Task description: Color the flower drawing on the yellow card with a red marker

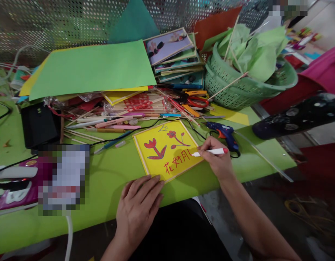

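Note:
A yellow card (156, 132) framed with thin wooden sticks lies on the green table in front of me. Red flowers outlined in a dark colour are drawn on it, with red handwritten characters below them. My right hand (217, 163) grips a white marker (211, 152) with a red end, its tip touching the card at the end of the writing. Flat by the card's lower left edge rests my left hand (140, 203), fingers stretched out, fingertips at the frame.
Behind the card lie pens, wooden sticks and scissors (197, 100). A blue glue gun (223, 134) sits to the right, near a green basket (238, 90) and a dark bottle (295, 116). Green paper (96, 69) covers the back left; a black box (40, 123) stands left.

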Tool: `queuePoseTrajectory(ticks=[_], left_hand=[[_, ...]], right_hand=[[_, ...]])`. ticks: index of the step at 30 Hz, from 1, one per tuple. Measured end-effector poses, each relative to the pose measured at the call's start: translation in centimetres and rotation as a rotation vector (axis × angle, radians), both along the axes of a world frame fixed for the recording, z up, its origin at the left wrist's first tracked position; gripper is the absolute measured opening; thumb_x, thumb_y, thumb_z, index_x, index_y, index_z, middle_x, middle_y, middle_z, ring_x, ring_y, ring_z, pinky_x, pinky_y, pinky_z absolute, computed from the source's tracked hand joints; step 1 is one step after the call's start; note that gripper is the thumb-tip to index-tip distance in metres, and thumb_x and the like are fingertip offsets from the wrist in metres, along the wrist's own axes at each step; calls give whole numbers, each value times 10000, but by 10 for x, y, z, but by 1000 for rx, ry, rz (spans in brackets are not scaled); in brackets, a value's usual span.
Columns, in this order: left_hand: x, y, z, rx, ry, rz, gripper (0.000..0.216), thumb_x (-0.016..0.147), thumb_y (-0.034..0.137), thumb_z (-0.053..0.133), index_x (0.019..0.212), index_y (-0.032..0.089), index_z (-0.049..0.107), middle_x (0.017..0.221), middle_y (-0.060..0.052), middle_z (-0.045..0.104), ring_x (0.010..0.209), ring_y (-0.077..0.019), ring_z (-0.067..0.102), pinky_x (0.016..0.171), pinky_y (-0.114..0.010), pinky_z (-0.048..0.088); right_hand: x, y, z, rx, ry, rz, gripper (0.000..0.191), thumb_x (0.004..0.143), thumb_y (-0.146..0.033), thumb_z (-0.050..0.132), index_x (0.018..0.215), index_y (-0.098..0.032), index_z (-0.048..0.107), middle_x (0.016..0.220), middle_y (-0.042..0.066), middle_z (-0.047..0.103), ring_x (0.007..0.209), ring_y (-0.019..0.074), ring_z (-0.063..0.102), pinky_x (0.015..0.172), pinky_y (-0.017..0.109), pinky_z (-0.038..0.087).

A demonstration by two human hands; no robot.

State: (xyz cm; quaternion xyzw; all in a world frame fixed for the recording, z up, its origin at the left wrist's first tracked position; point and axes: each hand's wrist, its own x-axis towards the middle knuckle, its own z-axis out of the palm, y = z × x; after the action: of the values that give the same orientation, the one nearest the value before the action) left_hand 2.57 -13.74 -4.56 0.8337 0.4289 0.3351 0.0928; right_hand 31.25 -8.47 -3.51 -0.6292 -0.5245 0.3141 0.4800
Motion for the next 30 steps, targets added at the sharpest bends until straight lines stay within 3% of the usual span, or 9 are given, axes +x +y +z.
queuePoseTrajectory(ticks=[6,12,23,30], left_hand=[[0,0,0,11,4,4,239,992,211,612,1194,265,728,1187,28,786,1097,-215,672,941,-380,430],[-1,0,-2,4,9,1,255,978,205,627,1203,276,725,1191,23,785,1093,-216,677,944,-388,435],[-1,1,-1,17,8,-11,246,991,203,612,1206,259,719,1199,23,782,1108,-214,663,942,-388,430],[-2,-1,-4,-1,17,-5,272,973,200,632,1218,280,720,1207,20,779,1114,-214,678,947,-398,449]], right_hand=[[4,-2,-6,8,41,15,164,741,-187,676,662,-241,542,639,-15,548,714,208,599,593,304,401],[1,0,-1,17,-34,-86,152,796,-277,705,730,-241,572,641,-28,545,573,156,488,537,295,354],[-1,2,3,-12,-93,-24,173,804,-296,720,738,-239,571,613,-46,509,533,131,427,501,281,308],[0,3,0,22,-94,-71,165,834,-269,689,754,-243,548,616,-53,489,518,126,410,495,282,299]])
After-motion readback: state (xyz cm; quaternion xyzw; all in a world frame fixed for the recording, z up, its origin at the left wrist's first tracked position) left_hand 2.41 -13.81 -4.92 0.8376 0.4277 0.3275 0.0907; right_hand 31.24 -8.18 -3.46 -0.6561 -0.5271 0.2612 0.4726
